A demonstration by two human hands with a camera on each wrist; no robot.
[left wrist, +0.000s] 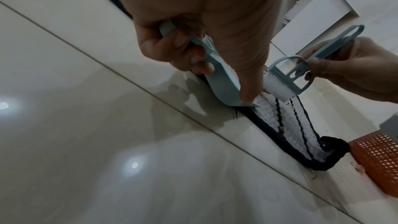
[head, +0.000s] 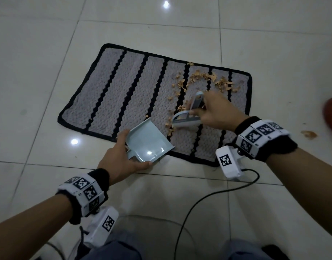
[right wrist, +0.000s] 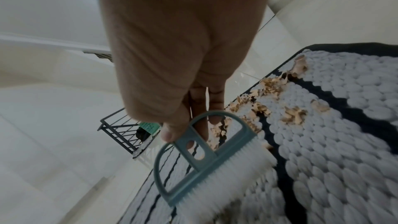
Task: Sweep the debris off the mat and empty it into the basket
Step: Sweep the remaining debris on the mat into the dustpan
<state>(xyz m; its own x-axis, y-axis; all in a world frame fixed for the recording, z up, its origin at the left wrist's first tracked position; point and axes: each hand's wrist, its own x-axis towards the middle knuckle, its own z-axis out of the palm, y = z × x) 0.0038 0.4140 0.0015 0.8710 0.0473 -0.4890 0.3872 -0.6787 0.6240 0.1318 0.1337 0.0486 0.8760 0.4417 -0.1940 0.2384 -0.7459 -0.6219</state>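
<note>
A grey mat (head: 123, 91) with black stripes lies on the tiled floor. Tan debris flakes (head: 202, 79) are scattered over its right part, with more (right wrist: 293, 115) close to the brush. My left hand (head: 122, 162) grips the handle of a pale blue dustpan (head: 148, 141), whose lip rests on the mat's near edge, mouth toward the flakes. My right hand (head: 214, 113) holds a small blue hand brush (head: 185, 121) with white bristles (right wrist: 237, 173) pressed on the mat just right of the dustpan (left wrist: 224, 81). The orange mesh basket (left wrist: 379, 161) stands beyond the mat's right end.
A black cable (head: 208, 199) runs over the floor near my right wrist. A few flakes (head: 308, 134) lie on the tiles right of the mat. A black wire rack (right wrist: 127, 135) stands far off, and white furniture (left wrist: 316, 14) is in the background.
</note>
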